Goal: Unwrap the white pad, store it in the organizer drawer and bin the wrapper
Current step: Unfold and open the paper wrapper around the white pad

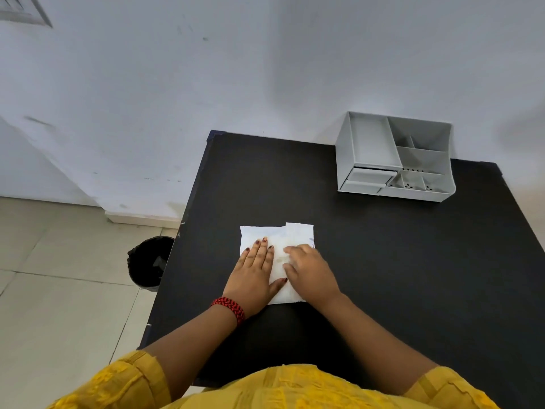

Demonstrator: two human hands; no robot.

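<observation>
A white wrapped pad (278, 262) lies flat on the black table (383, 261), a little left of the middle. My left hand (255, 273) rests flat on its left half, fingers spread and pressing down. My right hand (309, 271) is curled over its right side, fingers bent onto the wrapper; whether it pinches a flap is hidden. The grey organizer (395, 156) stands at the back right of the table, its two small drawers (368, 180) at the lower left front, both closed. A black bin (150, 262) stands on the floor left of the table.
The table's left edge runs beside the bin, and its back edge meets a white wall (265, 69). Beige floor tiles (59, 290) lie to the left. The organizer's open top compartments face up.
</observation>
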